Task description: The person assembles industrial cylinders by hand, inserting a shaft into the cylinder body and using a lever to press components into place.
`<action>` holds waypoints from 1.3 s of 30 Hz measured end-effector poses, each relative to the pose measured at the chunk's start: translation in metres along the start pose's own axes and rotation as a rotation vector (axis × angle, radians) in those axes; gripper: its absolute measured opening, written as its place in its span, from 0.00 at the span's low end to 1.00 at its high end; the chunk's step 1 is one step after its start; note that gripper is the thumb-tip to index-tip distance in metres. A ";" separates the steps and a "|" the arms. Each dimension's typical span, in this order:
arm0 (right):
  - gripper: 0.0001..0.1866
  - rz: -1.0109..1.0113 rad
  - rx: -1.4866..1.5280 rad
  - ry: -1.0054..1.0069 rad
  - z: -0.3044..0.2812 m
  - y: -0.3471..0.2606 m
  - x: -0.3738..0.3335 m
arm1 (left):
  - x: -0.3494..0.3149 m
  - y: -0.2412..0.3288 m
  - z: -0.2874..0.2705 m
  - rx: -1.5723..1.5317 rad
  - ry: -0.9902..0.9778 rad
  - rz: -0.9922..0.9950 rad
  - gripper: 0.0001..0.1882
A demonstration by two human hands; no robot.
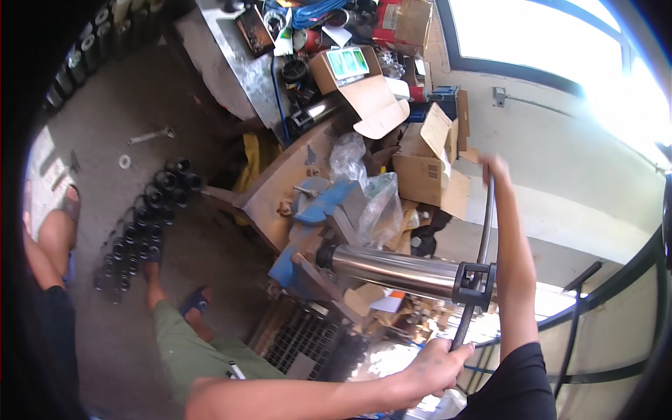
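Left hand (437, 367) and blurred right hand (494, 169) closed around dark metal bar (487, 220), presumably stiff, weighty; best held near ends, clear of slotted black collar (460, 283) between grips.

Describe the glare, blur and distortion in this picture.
Head view: the window is blown out to white; the metal cylinder carries bright reflections; the right hand looks smeared; the black railing curves near the rim, and the corners fall to black.
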State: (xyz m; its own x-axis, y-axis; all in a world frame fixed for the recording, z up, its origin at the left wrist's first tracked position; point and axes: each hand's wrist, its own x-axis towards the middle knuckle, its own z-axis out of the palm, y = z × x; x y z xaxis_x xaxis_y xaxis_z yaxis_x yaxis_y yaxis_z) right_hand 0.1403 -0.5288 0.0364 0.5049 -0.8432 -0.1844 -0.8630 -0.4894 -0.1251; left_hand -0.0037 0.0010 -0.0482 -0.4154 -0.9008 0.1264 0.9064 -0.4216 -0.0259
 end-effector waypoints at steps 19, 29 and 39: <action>0.27 -0.751 0.151 0.410 0.077 0.115 -0.059 | 0.074 -0.022 0.067 2.547 2.431 -0.213 0.12; 0.28 -0.393 0.287 0.651 0.117 0.272 -0.325 | -0.002 0.084 0.054 3.526 1.303 0.487 0.09; 0.18 -0.194 0.380 0.544 0.111 0.272 -0.347 | -0.001 0.089 0.051 3.689 1.175 0.596 0.06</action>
State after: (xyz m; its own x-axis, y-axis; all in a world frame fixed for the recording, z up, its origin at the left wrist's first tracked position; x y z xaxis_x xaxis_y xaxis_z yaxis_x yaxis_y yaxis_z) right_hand -0.2681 -0.3451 -0.0420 0.4843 -0.7888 0.3784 -0.6428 -0.6142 -0.4578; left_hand 0.0812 -0.0305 -0.0004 0.0423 -0.8380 0.5441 -0.7972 -0.3566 -0.4872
